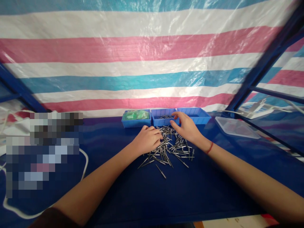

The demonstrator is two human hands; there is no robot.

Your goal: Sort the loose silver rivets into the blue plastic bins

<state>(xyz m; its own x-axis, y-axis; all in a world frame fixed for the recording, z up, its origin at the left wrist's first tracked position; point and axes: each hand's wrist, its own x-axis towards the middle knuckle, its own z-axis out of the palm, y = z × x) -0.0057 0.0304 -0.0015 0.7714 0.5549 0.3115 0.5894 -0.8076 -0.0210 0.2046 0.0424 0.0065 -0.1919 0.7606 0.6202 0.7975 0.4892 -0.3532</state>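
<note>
A loose pile of silver blind rivets (163, 152) lies on the blue tabletop. My left hand (147, 139) rests at the pile's left edge with its fingers curled down onto the rivets; what is inside the fingers is hidden. Above the pile's far right side is my right hand (186, 126), thumb and fingers apart, nothing visible between them. Its fingertips reach over the front right corner of the middle blue bin (163, 122), which has some rivets in it. To its left stands a blue bin (136, 124) of green-tinted plastic packets, and to its right another blue bin (197, 119).
A translucent plastic lid (237, 127) lies flat at the right. White cable (86, 161) loops over the left side of the blue table (142, 196), near a blurred-out area. Blue metal posts (258, 69) and a striped plastic sheet (133, 50) enclose the back.
</note>
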